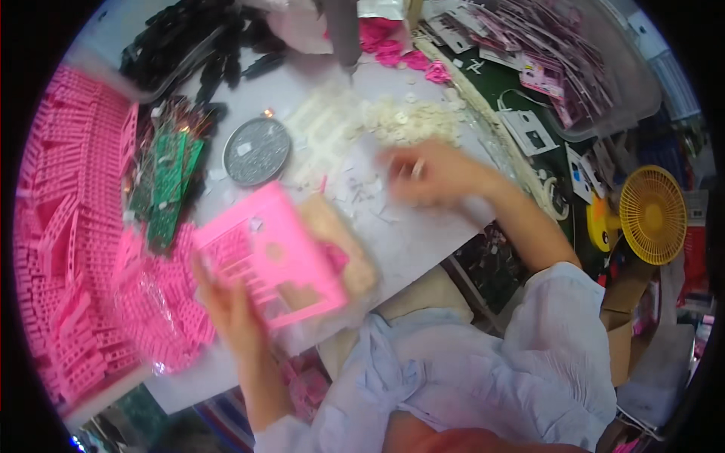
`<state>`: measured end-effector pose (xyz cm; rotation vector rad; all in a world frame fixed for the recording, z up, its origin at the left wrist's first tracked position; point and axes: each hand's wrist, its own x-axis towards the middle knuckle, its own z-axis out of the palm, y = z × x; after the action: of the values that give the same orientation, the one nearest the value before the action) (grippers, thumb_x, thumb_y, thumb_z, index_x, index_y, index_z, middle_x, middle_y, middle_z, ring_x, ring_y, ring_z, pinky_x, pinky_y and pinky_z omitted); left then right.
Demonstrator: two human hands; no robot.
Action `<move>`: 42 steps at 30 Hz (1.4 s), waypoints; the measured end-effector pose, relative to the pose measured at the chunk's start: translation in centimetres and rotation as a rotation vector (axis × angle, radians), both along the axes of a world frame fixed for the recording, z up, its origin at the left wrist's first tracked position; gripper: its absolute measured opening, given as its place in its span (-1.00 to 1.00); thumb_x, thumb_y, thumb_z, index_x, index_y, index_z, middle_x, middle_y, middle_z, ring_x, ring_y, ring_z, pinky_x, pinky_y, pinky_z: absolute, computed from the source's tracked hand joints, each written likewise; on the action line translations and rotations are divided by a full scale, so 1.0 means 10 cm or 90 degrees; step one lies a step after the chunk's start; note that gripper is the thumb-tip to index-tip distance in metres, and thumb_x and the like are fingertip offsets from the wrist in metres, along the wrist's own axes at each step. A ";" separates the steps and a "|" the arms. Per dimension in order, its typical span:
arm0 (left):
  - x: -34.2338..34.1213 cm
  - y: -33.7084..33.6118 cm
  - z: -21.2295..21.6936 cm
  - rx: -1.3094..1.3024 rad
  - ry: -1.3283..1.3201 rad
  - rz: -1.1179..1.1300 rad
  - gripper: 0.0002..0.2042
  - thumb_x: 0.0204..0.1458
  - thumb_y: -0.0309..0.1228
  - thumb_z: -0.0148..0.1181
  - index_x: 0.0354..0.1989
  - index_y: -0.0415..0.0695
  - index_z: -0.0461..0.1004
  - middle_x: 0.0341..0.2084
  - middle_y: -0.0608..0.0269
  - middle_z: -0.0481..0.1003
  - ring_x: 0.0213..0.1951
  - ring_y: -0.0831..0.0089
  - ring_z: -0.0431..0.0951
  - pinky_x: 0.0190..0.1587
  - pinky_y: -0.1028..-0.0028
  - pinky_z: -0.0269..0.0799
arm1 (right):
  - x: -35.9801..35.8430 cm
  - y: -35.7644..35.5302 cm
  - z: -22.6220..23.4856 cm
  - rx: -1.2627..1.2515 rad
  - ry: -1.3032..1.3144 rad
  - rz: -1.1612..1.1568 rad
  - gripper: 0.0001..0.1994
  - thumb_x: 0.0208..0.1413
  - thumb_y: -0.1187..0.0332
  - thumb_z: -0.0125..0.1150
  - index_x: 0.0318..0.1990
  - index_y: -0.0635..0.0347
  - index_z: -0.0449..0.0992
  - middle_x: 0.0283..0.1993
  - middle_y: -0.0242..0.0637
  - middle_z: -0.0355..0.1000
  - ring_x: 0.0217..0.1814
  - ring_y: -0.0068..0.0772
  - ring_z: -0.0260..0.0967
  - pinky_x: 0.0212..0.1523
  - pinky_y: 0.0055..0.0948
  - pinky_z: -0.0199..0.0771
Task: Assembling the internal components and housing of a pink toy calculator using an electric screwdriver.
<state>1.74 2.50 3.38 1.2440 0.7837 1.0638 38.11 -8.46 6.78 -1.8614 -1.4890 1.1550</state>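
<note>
Bare table (423, 234) lies open between the pink plastic frame (268, 253) and the heap of small white parts (400, 121). To the left, stacked pink pieces (72, 226) and green circuit boards (166, 181) crowd the way; the round grey tin (257, 151) blocks the middle.

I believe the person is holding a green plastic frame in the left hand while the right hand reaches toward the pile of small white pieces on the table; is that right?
Not quite: the plastic frame in the left hand is pink, not green, as the head view shows. The rest holds: the right hand reaches toward the pile of small white pieces on the table.
</note>
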 end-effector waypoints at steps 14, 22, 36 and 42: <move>-0.06 -0.06 0.16 -0.030 0.023 0.064 -0.37 0.26 -0.61 0.00 0.50 0.00 0.03 0.22 0.20 0.35 -0.15 0.66 0.55 -0.46 0.77 0.47 | 3.16 -0.29 -1.01 -0.017 -1.034 -0.317 -0.67 0.20 0.39 0.06 0.11 0.13 0.51 0.33 -0.28 0.31 0.36 -0.17 0.23 0.12 -0.06 0.47; -0.07 -0.11 -0.02 -0.007 0.071 0.033 -0.41 0.21 -0.55 0.08 0.44 -0.09 0.13 0.28 0.18 0.29 0.00 0.52 0.52 -0.25 0.66 0.53 | 3.02 -0.80 -0.24 0.621 -0.297 -0.682 -0.62 0.10 0.53 0.24 0.11 0.15 0.50 0.10 -0.30 0.50 0.05 -0.15 0.49 0.02 -0.19 0.51; 0.49 -0.38 -0.10 -0.147 -0.244 0.009 -0.58 0.29 -0.28 0.05 0.26 -0.17 0.24 0.11 0.15 0.38 0.09 0.33 0.45 0.15 0.25 0.42 | -1.39 -0.23 -0.15 0.182 0.618 -0.256 -0.42 0.16 0.44 0.26 0.32 0.29 0.22 0.19 -0.21 0.38 0.18 -0.30 0.41 0.17 -0.25 0.51; 0.05 -0.33 -0.01 -0.187 -0.226 -0.049 -0.63 0.38 -0.31 -0.06 0.28 -0.16 0.24 0.09 0.21 0.44 0.10 0.43 0.47 0.18 0.33 0.37 | -0.93 0.03 -0.31 0.359 0.289 -0.097 -0.34 0.14 0.24 0.36 0.34 0.29 0.25 0.17 -0.28 0.41 0.14 -0.47 0.38 0.10 -0.40 0.45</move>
<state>2.20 -0.81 3.33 0.8019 0.5874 1.0284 28.81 -8.13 3.67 -1.2103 -1.2219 0.8859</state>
